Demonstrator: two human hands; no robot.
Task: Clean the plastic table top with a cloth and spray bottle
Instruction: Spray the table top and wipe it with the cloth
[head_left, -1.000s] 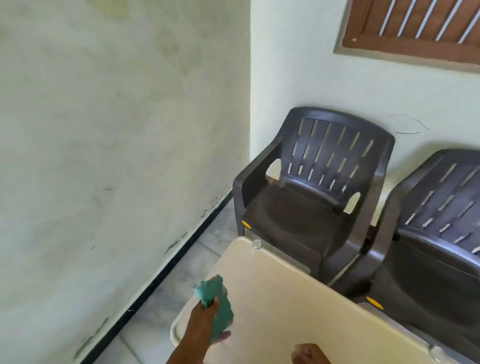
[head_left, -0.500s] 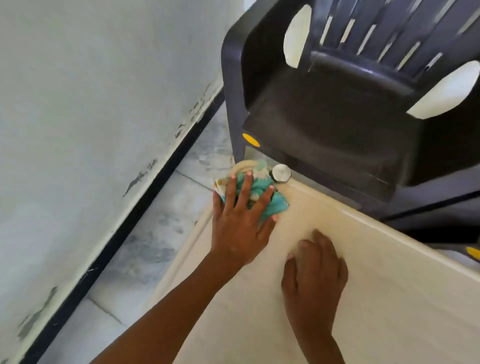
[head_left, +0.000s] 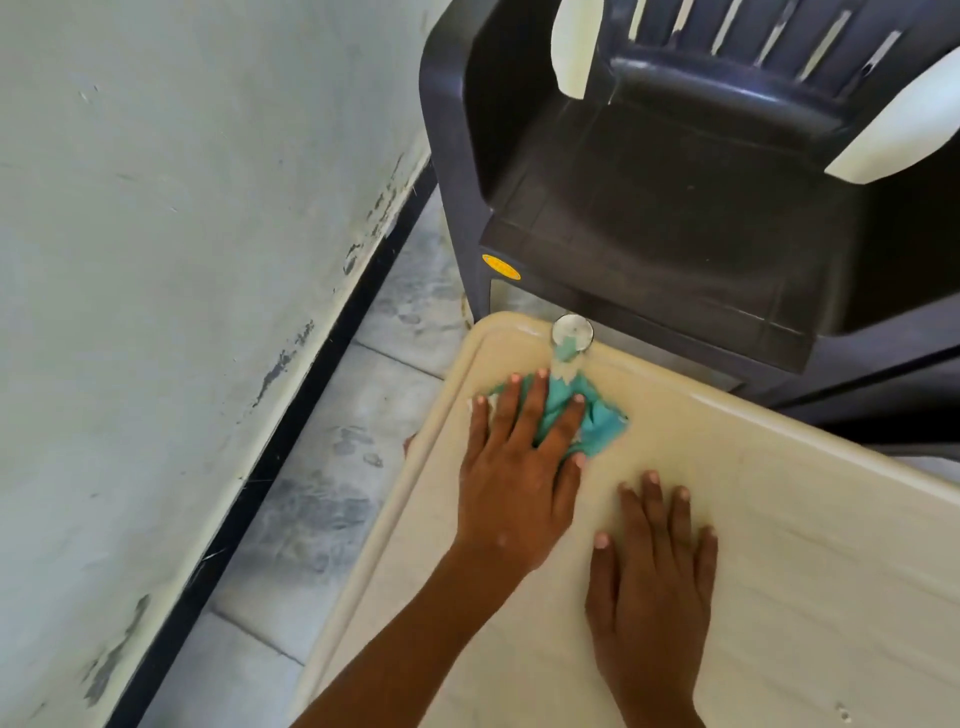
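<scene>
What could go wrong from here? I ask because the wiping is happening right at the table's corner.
The left hand presses the green cloth flat close to the table top's rounded corner; a stroke outward might push the cloth off onto the floor. A tip of the cloth lies against the metal cap and might snag. The right hand leans flat on the top, so its patch may stay unwiped.
</scene>
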